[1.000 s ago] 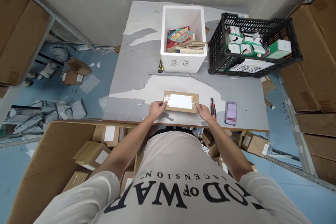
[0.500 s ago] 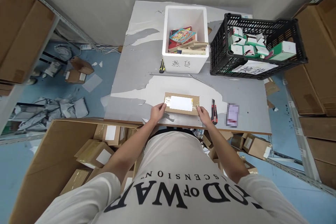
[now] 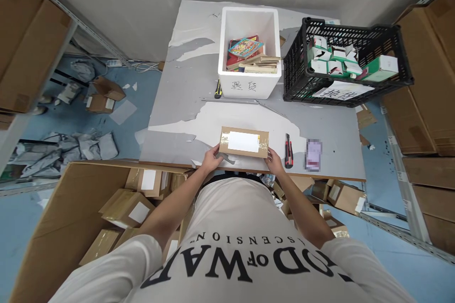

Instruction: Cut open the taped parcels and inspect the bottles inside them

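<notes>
A small brown cardboard box [image 3: 244, 150] with a white label and clear tape lies between my hands near the table's front edge. My left hand [image 3: 212, 158] grips its left end, and my right hand [image 3: 274, 161] grips its right end; some fingertips are hidden behind or under the box. Just right of my right hand rests a red and black box cutter [image 3: 288, 151]. Beyond it is a blurred purple rectangular thing [image 3: 313, 155]. A yellow and black cutter [image 3: 218, 89] lies farther back.
A white foam box [image 3: 249, 86] holding books stands at the table's back. To its right is a black crate [image 3: 296, 66] with green and white cartons. Below left, a large carton [image 3: 53, 218] contains several taped boxes. Shelving with cartons [image 3: 28, 47] flanks the table [image 3: 170, 104].
The box has tilted so that its front side shows more below the label. Both hands have shifted slightly down toward its lower edge, still at its ends.
</notes>
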A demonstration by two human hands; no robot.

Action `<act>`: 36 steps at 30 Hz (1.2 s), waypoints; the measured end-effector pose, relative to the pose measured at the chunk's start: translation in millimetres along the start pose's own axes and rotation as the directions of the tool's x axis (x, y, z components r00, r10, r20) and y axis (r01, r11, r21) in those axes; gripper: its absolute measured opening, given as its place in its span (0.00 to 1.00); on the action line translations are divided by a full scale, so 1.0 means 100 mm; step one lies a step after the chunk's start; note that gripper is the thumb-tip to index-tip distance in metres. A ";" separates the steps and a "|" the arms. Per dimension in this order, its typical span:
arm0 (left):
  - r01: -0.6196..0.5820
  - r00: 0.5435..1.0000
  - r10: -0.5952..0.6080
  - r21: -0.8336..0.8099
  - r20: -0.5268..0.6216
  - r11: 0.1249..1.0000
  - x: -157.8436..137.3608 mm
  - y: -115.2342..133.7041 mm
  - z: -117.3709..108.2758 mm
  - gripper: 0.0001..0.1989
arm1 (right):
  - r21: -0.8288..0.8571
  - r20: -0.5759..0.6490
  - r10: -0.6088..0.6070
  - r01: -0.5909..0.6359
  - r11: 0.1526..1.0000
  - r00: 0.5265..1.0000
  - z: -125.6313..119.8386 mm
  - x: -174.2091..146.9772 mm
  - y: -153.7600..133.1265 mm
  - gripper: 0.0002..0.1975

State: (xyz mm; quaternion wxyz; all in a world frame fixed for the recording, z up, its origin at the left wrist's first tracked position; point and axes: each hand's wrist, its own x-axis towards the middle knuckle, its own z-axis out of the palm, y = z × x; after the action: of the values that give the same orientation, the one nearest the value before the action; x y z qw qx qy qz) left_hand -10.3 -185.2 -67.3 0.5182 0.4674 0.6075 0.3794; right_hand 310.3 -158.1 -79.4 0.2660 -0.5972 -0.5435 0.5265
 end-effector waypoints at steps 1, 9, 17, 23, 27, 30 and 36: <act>-0.018 1.000 0.018 0.012 0.005 1.000 -0.02 0.02 0.02 0.38 | 0.007 0.010 0.003 -0.003 1.000 1.000 0.01 0.00 -0.01 0.32; 0.038 0.999 -0.034 0.171 -0.027 0.984 -0.02 0.07 0.00 0.28 | 0.083 0.011 0.021 -0.021 0.996 1.000 0.05 -0.01 -0.10 0.31; 0.067 0.977 0.016 0.383 -0.210 0.921 0.22 0.47 -0.11 0.21 | -0.102 -0.023 0.027 -0.029 0.994 0.999 -0.16 0.08 -0.51 0.20; 0.163 0.974 -0.110 0.278 -0.195 0.947 0.56 0.42 -0.04 0.18 | -0.187 -0.071 0.166 -0.176 0.966 0.984 -0.20 0.33 -0.54 0.22; 0.142 0.987 -0.125 0.173 -0.105 0.975 0.65 0.26 -0.03 0.20 | -0.150 -0.062 0.227 -0.233 0.961 0.972 -0.19 0.40 -0.44 0.22; 0.128 0.991 -0.125 0.066 -0.049 0.990 0.67 0.20 -0.04 0.24 | -0.109 -0.049 0.254 -0.258 0.960 0.966 -0.18 0.41 -0.41 0.22; 0.180 0.982 -0.182 -0.034 -0.060 0.983 0.61 0.14 -0.12 0.26 | 0.021 -0.025 0.244 -0.243 0.970 0.969 -0.18 0.30 -0.30 0.24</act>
State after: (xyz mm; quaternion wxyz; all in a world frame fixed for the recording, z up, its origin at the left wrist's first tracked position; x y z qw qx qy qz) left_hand -21.1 -122.6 -68.8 0.5379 0.3907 0.6579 0.3538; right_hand 311.4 -117.4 -57.7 0.2121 -0.6641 -0.4576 0.5519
